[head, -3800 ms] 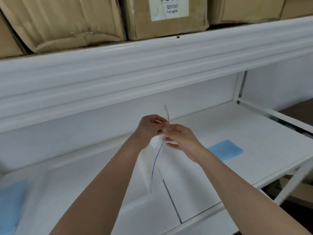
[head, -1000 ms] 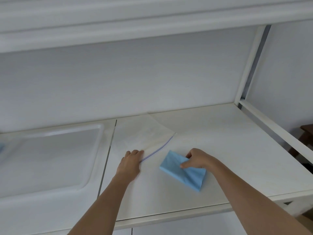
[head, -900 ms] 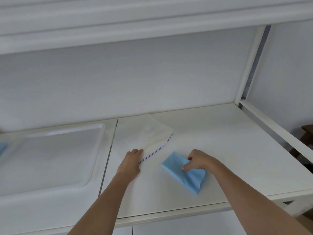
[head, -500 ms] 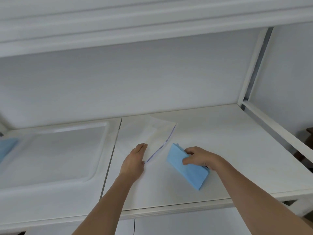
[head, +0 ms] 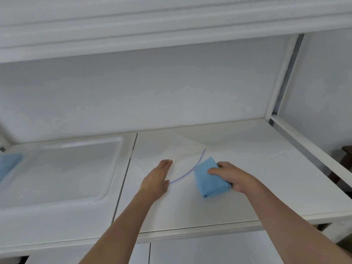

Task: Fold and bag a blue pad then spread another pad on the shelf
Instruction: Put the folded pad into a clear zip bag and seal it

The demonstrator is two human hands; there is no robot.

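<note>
Bagging the folded blue pad (head: 210,179), gripped in the curled right hand (head: 231,176) just right of the clear bag (head: 171,155), whose mouth lies under the flat, straight-fingered left hand (head: 157,178); next, probably lifting that mouth open and sliding the pad in.

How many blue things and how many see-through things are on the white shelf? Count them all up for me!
Blue pads: 2, a folded pad in the right hand and another pad at the far left edge.
See-through things: 2, a zip bag under the left hand and a tray.
Total: 4.
</note>
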